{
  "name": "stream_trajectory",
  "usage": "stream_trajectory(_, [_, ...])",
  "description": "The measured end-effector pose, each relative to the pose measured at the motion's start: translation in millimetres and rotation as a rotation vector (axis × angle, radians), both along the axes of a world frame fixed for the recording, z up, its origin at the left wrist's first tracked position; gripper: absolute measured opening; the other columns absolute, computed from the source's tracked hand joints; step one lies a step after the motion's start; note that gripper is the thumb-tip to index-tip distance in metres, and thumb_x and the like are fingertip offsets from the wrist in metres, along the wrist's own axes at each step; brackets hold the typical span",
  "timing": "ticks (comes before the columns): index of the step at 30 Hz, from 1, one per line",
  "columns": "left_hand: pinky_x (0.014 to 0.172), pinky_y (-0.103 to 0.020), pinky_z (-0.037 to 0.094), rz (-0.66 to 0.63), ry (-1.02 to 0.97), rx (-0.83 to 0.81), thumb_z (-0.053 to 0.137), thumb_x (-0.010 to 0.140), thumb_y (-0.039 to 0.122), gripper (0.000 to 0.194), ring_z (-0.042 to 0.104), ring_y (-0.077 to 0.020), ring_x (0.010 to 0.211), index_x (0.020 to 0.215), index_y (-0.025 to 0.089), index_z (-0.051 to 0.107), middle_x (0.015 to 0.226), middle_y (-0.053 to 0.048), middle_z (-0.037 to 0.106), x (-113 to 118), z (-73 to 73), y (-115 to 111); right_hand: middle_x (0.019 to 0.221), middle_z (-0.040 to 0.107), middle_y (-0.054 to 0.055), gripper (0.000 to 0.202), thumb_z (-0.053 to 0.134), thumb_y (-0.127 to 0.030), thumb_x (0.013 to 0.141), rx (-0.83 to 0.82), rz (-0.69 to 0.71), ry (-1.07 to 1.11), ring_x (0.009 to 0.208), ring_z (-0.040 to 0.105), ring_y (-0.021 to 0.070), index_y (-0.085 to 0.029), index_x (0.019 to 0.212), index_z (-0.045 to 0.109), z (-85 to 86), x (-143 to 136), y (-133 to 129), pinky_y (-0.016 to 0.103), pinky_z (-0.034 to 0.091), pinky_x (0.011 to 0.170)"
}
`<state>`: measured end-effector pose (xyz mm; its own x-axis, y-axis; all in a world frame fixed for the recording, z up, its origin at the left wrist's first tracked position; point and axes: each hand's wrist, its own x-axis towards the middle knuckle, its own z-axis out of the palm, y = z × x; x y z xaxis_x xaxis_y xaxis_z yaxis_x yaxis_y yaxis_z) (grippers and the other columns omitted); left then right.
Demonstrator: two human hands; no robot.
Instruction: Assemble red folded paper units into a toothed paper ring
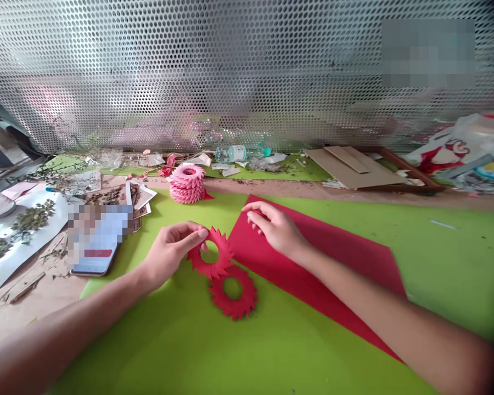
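Observation:
My left hand (pixel 177 244) is closed, pinching a red toothed paper ring (pixel 220 263) at its upper left edge between thumb and fingers. A second red toothed ring (pixel 247 291) lies below it on the green surface, partly overlapped by the first. My right hand (pixel 275 227) hovers over the far left part of a large red sheet (pixel 333 258), its fingers loosely bent and apart, with nothing visible in them. Beyond my hands stands a stack of pink toothed rings (pixel 186 186), with a small red scrap (pixel 207 195) beside it.
A phone (pixel 101 241) lies at left among photos, dried leaves and papers. Along the perforated metal panel (pixel 230 71) at the back are a plastic bottle (pixel 234 153), scraps, cardboard (pixel 354 170) and plastic bags (pixel 469 148). The green mat (pixel 181 351) spreads under my arms.

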<state>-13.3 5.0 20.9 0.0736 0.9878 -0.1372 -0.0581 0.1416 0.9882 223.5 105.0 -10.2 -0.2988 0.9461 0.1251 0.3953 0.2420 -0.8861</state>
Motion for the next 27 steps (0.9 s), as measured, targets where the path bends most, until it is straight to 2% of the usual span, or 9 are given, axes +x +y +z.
stream_trajectory(7, [0.047, -0.021, 0.03, -0.082, 0.066, 0.0, 0.074, 0.071, 0.06, 0.049, 0.044, -0.0073, 0.049, 0.082, 0.013, 0.068, 0.066, -0.001, 0.065, -1, -2.1, 3, 0.07, 0.061, 0.002, 0.007, 0.058, -0.018, 0.08, 0.043, -0.217, -0.001, 0.066, 0.055, 0.0159, -0.018, 0.084, 0.063, 12.9, 20, 66, 0.027, 0.043, 0.06])
stream_trajectory(10, [0.045, -0.021, 0.027, -0.106, 0.119, 0.012, 0.071, 0.074, 0.059, 0.048, 0.04, -0.0069, 0.049, 0.086, 0.013, 0.068, 0.067, -0.001, 0.065, -3, -4.3, 5, 0.069, 0.059, 0.001, 0.007, 0.052, -0.016, 0.082, 0.004, -0.258, 0.06, 0.062, 0.052, 0.0128, -0.019, 0.078, 0.057, 24.4, 15, 73, 0.025, 0.041, 0.058])
stream_trajectory(13, [0.046, -0.02, 0.027, -0.14, 0.194, 0.054, 0.067, 0.08, 0.055, 0.043, 0.038, -0.007, 0.05, 0.087, 0.013, 0.067, 0.069, -0.001, 0.066, -5, -5.3, 5, 0.073, 0.062, 0.003, 0.013, 0.044, -0.017, 0.085, -0.104, -0.174, 0.123, 0.057, 0.052, 0.0095, -0.018, 0.076, 0.053, 34.4, 3, 52, 0.024, 0.041, 0.056])
stream_trajectory(16, [0.048, -0.02, 0.029, -0.157, 0.244, 0.076, 0.064, 0.084, 0.05, 0.038, 0.04, -0.0077, 0.051, 0.091, 0.013, 0.067, 0.069, -0.001, 0.067, -4, -5.3, 4, 0.063, 0.056, 0.002, 0.015, 0.046, -0.02, 0.083, -0.221, -0.026, 0.118, 0.048, 0.044, 0.0099, -0.017, 0.072, 0.056, 42.1, -12, 13, 0.025, 0.034, 0.046])
stream_trajectory(18, [0.049, -0.02, 0.031, -0.157, 0.237, 0.075, 0.064, 0.084, 0.049, 0.037, 0.042, -0.0083, 0.052, 0.093, 0.014, 0.066, 0.069, -0.001, 0.067, -2, -5.3, 4, 0.055, 0.05, -0.001, 0.024, 0.047, -0.03, 0.086, -0.275, 0.099, 0.088, 0.047, 0.041, 0.0113, -0.016, 0.072, 0.06, 44.9, -22, -14, 0.025, 0.031, 0.045])
stream_trajectory(19, [0.049, -0.02, 0.032, -0.157, 0.228, 0.076, 0.064, 0.083, 0.049, 0.036, 0.043, -0.0086, 0.053, 0.093, 0.013, 0.066, 0.069, -0.001, 0.068, -1, -5.5, 3, 0.053, 0.048, -0.002, 0.029, 0.047, -0.037, 0.09, -0.263, 0.22, 0.034, 0.048, 0.042, 0.0118, -0.016, 0.075, 0.062, 45.1, -27, -26, 0.026, 0.032, 0.047])
stream_trajectory(21, [0.049, -0.02, 0.033, -0.149, 0.22, 0.081, 0.065, 0.082, 0.049, 0.037, 0.045, -0.009, 0.054, 0.091, 0.013, 0.066, 0.07, -0.002, 0.068, 2, -5.9, 3, 0.056, 0.044, -0.004, 0.032, 0.052, -0.044, 0.091, -0.158, 0.339, -0.045, 0.051, 0.04, 0.0114, -0.017, 0.078, 0.062, 42.9, -35, -43, 0.026, 0.031, 0.05])
stream_trajectory(24, [0.052, -0.02, 0.036, -0.121, 0.232, 0.076, 0.066, 0.081, 0.049, 0.036, 0.049, -0.0099, 0.057, 0.085, 0.013, 0.066, 0.073, -0.002, 0.068, 6, -6.0, 2, 0.06, 0.04, -0.005, 0.035, 0.051, -0.045, 0.095, -0.017, 0.383, -0.063, 0.055, 0.036, 0.0107, -0.017, 0.076, 0.059, 34.0, -41, -52, 0.025, 0.028, 0.051])
stream_trajectory(27, [0.049, -0.019, 0.033, -0.087, 0.266, 0.023, 0.064, 0.081, 0.051, 0.038, 0.045, -0.0085, 0.054, 0.078, 0.013, 0.064, 0.066, 0.001, 0.061, 9, -5.1, 0, 0.059, 0.039, -0.005, 0.034, 0.05, -0.041, 0.097, 0.074, 0.372, -0.047, 0.054, 0.035, 0.0101, -0.018, 0.072, 0.054, 23.8, -42, -51, 0.025, 0.027, 0.051])
